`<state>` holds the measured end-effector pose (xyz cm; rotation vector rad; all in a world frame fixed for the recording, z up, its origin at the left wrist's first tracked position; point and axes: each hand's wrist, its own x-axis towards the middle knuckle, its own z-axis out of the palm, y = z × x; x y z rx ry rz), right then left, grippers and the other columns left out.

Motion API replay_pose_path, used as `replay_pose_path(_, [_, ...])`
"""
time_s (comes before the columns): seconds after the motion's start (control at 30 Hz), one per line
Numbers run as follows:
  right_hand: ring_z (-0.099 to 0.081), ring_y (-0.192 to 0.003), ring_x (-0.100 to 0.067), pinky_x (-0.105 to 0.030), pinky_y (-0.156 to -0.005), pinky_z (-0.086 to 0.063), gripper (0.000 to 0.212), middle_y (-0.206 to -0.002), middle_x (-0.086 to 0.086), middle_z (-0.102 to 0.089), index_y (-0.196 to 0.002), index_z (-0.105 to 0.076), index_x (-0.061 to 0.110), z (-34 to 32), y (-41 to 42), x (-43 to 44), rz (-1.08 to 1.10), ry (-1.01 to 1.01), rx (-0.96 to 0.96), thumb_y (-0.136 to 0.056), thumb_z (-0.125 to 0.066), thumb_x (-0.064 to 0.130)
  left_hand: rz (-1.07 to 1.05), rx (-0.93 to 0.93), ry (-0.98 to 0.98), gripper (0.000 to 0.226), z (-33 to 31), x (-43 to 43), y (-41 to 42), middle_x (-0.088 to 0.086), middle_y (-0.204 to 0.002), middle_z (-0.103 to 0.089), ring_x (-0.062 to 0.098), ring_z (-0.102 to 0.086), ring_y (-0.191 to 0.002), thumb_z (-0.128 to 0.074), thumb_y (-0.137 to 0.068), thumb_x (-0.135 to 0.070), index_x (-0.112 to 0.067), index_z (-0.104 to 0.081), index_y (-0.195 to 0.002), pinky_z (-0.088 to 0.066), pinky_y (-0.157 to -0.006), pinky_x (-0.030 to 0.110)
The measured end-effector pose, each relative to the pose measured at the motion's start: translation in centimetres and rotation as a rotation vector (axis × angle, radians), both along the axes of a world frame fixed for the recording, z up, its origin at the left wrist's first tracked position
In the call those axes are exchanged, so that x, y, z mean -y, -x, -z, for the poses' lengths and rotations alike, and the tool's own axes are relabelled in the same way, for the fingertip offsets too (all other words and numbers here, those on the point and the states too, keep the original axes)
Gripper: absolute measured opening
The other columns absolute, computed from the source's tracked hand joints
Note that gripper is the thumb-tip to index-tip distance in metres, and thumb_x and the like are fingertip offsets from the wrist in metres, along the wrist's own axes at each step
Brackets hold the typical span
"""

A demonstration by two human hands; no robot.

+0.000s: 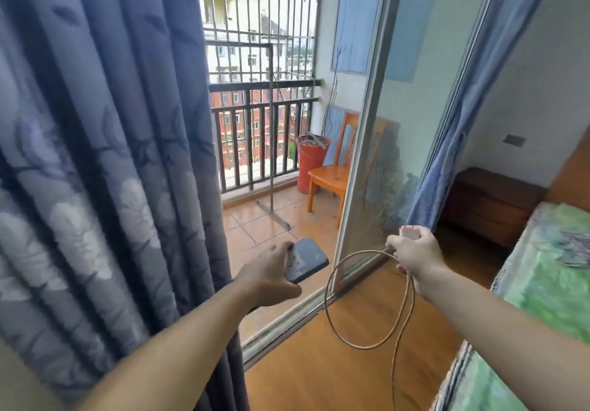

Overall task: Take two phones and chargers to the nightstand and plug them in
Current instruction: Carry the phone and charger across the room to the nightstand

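Note:
My left hand (271, 275) grips a dark blue-grey phone (306, 259), held flat in front of the curtain edge. My right hand (412, 255) is closed around a white charger plug (409, 231), whose top sticks out above my fingers. A beige cable (367, 299) hangs from that hand in a loose loop and trails down toward the floor. A dark wooden nightstand (488, 206) stands at the far right, beside the bed and below a wall socket (514, 140). Only one phone and one charger are in view.
A heavy blue curtain (95, 171) fills the left. A sliding glass door (376, 142) stands ahead, with a balcony, an orange chair (335, 171) and a red bucket (309, 161) beyond. The bed with a green cover (542, 276) lies on the right, across orange floor (335, 362).

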<state>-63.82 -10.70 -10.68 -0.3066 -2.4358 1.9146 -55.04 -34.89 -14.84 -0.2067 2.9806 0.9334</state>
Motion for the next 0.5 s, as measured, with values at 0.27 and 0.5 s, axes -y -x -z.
replay_pose_path(0.27, [-0.053,-0.078,-0.027,-0.031,-0.062,-0.043,0.048,-0.100,-0.007,-0.058,-0.115,-0.051,0.018,-0.9,8.4,-0.7,0.149,-0.091,-0.067,-0.072,-0.070,0.011,0.129,0.012,0.011,0.102,-2.0,0.3,11.6,0.000,-0.129,-0.047,0.021,-0.053,-0.103,-0.065,-0.054,-0.043,-0.030,-0.025,-0.147,-0.053,-0.086,0.040])
replay_pose_path(0.5, [-0.053,-0.075,-0.026,-0.033,-0.064,-0.044,0.048,-0.095,-0.004,-0.057,-0.114,-0.051,0.018,-0.1,16.8,-2.9,0.243,-0.018,-0.047,-0.070,-0.069,0.010,0.260,0.004,0.042,0.100,-2.5,-2.8,21.7,0.005,-0.138,-0.044,0.025,-0.050,-0.114,-0.066,-0.059,-0.038,-0.025,-0.024,-0.149,-0.051,-0.094,0.041])
